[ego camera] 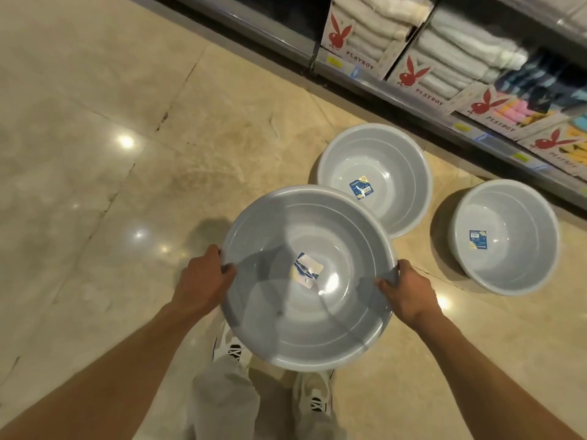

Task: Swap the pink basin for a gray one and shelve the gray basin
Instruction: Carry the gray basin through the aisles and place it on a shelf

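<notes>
I hold a large gray basin (pixel 317 328) level above the floor, with a label stuck on its inside bottom. My left hand (pixel 203 281) grips its left rim and my right hand (pixel 405 292) grips its right rim, thumbs inside. Two more gray basins stand upright on the floor beyond it: one (pixel 381 166) just behind the held basin, partly covered by it, and another (pixel 514 265) further right. Each has a blue label inside. No pink basin is in view.
A low store shelf (pixel 444 106) runs diagonally across the top right, holding boxes of folded towels (pixel 365 30). Glossy beige tiled floor (pixel 111 154) spreads to the left. My legs and white sneakers (pixel 313 398) are below the held basin.
</notes>
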